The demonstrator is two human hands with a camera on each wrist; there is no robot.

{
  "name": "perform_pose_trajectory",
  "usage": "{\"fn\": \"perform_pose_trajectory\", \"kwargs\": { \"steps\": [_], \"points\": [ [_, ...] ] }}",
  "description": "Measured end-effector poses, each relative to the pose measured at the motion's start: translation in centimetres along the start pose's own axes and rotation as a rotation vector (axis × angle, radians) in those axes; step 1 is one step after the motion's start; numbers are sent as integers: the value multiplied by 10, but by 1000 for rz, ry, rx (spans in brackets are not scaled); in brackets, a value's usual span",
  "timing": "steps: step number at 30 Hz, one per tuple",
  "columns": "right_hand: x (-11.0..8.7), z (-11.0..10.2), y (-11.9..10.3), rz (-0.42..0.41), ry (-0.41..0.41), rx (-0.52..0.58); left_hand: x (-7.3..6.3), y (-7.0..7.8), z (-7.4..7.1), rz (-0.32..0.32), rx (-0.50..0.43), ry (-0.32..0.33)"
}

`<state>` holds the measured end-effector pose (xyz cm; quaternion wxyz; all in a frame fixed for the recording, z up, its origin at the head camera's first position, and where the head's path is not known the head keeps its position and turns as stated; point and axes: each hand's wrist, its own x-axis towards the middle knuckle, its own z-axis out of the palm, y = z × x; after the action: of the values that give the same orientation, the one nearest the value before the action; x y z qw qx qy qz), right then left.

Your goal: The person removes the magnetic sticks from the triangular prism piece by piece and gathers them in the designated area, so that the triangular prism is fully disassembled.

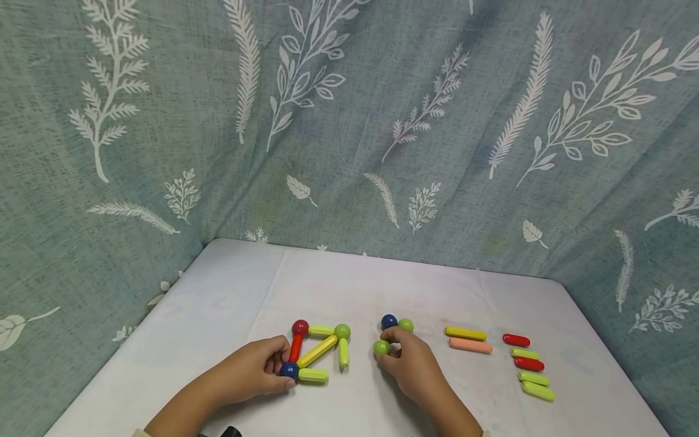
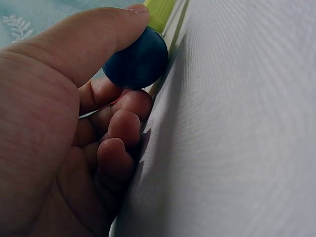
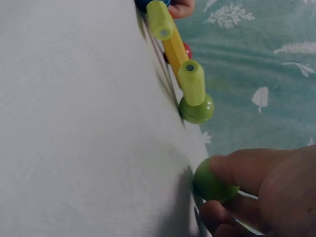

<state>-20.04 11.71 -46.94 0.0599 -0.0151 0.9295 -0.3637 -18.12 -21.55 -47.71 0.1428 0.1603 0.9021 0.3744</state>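
Observation:
My left hand holds the blue ball at the near corner of a joined frame, thumb and fingers around it. From that ball run a red rod, a yellow rod and a short green rod. A red ball and a green ball form the far corners, with a green rod between them. Another green rod points toward me from the green corner. To the right, my right hand pinches a loose green ball at the table surface.
Just beyond my right hand sit a second blue ball and another green ball. Farther right lie a yellow rod, an orange rod and a column of several red and green rods. A patterned curtain surrounds the white table.

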Motion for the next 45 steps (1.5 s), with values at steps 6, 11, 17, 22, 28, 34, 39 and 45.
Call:
{"fn": "perform_pose_trajectory", "kwargs": {
  "steps": [6,11,17,22,28,34,39,45],
  "points": [
    [1,1,-1,9,28,-26,-1,0,0,9,-1,5],
    [2,0,-1,10,28,-30,-1,0,1,3,11,9],
    [2,0,-3,-17,63,-52,0,3,0,-16,-1,6],
    [-6,2,-10,-102,116,-31,0,5,1,-24,-12,-4],
    [-17,16,-29,-122,-37,79,1,4,0,-18,-8,-3],
    [-13,32,-44,-16,-73,156,-1,1,1,2,-2,6],
    [-5,39,-45,37,-83,200,0,0,2,17,9,13],
    [-3,44,-42,3,-109,187,1,2,1,10,14,5]
  ]
}}
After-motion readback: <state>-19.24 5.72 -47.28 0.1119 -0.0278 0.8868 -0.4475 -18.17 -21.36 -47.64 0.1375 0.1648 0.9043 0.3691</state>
